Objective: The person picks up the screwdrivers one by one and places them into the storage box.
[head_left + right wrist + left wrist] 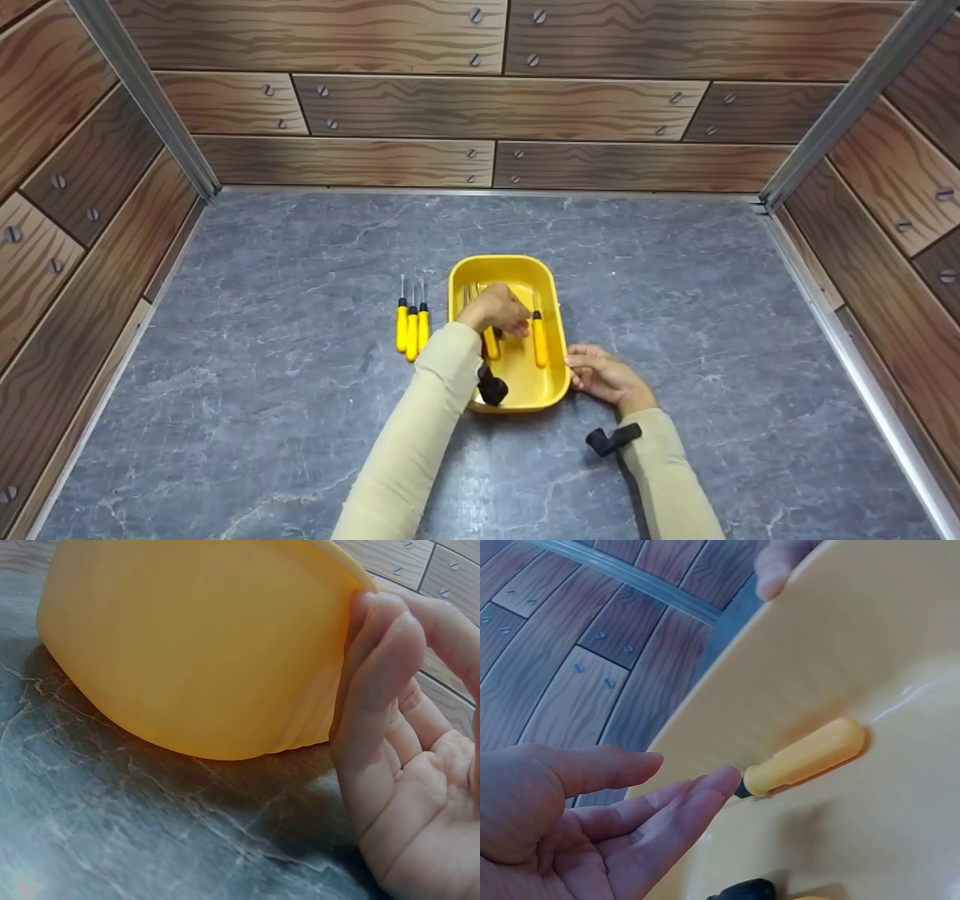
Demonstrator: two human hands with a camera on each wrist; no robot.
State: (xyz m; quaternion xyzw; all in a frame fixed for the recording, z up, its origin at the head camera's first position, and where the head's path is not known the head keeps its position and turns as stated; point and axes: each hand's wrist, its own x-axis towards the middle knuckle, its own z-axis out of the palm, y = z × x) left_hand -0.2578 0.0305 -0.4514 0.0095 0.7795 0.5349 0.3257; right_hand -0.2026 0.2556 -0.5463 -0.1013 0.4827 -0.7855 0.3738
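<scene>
Left grip (499, 309): thumb and fingers spread, fingertips beside a yellow-handled, black-collared screwdriver (540, 341) inside the rounded yellow tray (517, 388). Right grip (604, 373): fingers relaxed, touching tray's outer right side. Three yellow-and-black screwdrivers (412, 330) lie left, on grey marbled surface (300, 337).

Tray (525, 390): was plain yellow.
Screwdrivers (412, 334): had yellow handles and black collars.
Sleeves (401, 454): were plain pale beige.
Wrist mounts (493, 387): were black.
Counter (262, 390): was blue-grey, marbled with pale veins.
Walls (420, 109): bore light and dark brown wood grain.
</scene>
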